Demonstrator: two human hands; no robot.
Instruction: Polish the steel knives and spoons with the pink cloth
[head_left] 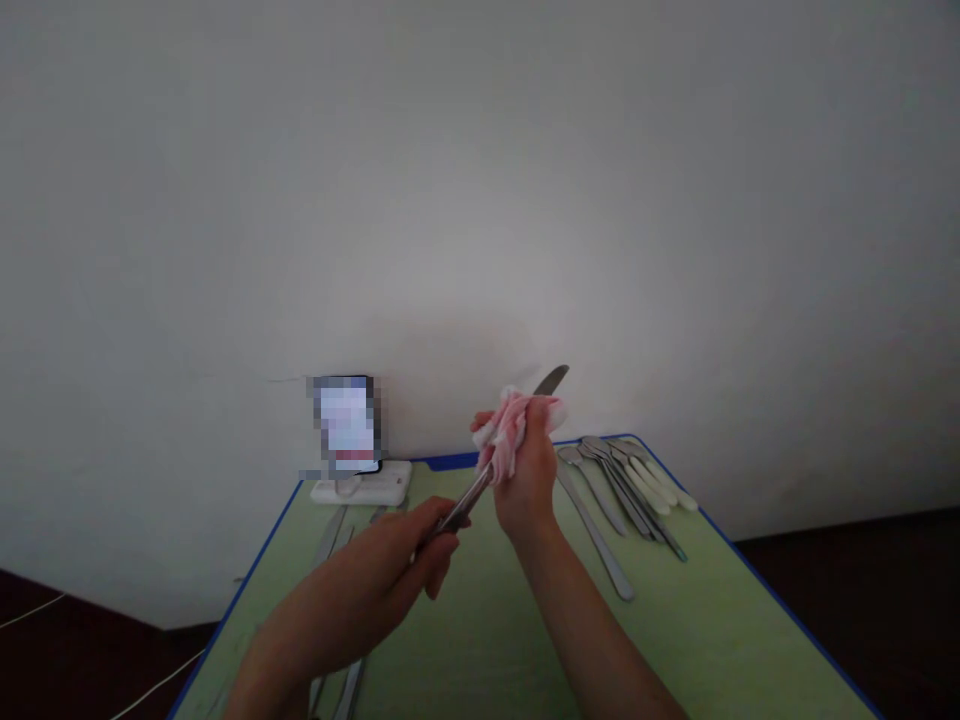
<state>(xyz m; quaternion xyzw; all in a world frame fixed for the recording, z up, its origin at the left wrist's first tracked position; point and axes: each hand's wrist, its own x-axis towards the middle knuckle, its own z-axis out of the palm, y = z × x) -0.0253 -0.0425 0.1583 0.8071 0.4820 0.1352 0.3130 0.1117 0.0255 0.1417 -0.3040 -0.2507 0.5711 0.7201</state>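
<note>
My left hand [390,570] is closed round the handle of a metal table knife [551,379], which slants up to the right above the green table [720,620]. My right hand [525,470] is closed on a pink and white cloth [504,428] wrapped round the middle of the knife's blade. Only the blade's rounded tip shows above the cloth.
Several spoons and knives [626,480] lie in a group on the table's right side. More cutlery [330,535] lies on the left, partly hidden by my left arm. A phone [346,425] stands on a white stand [364,488] at the table's back edge, against the white wall.
</note>
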